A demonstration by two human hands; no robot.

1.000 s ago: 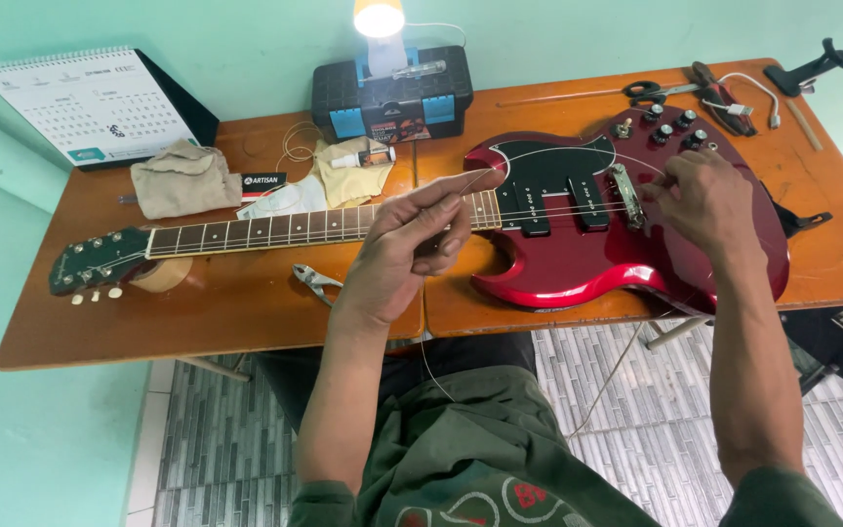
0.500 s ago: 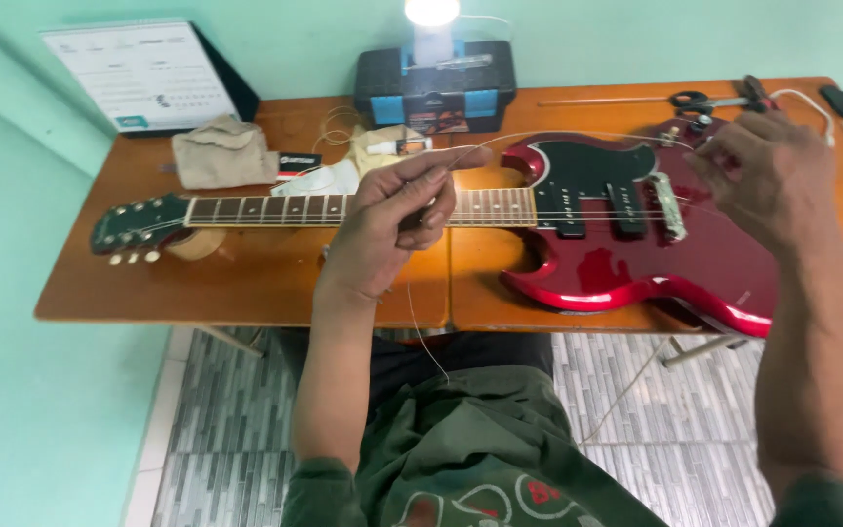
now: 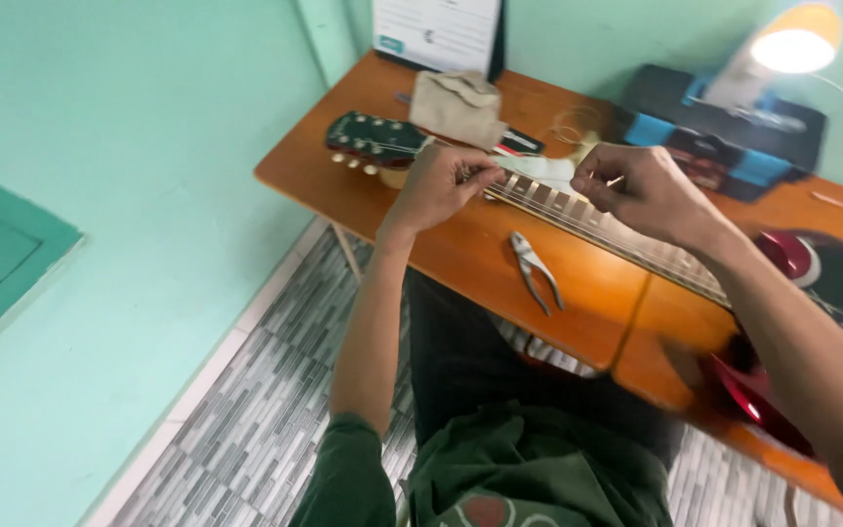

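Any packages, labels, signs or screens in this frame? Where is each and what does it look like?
Desk calendar: back of the table against the wall, upright white card, dark backing.
Small label: calendar's lower left corner, teal patch.
Box: right rear under the lamp, black with blue corners.
No screens.

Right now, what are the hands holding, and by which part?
Both hands, left and right, pinch a thin guitar string above the neck; exact grip unclear.
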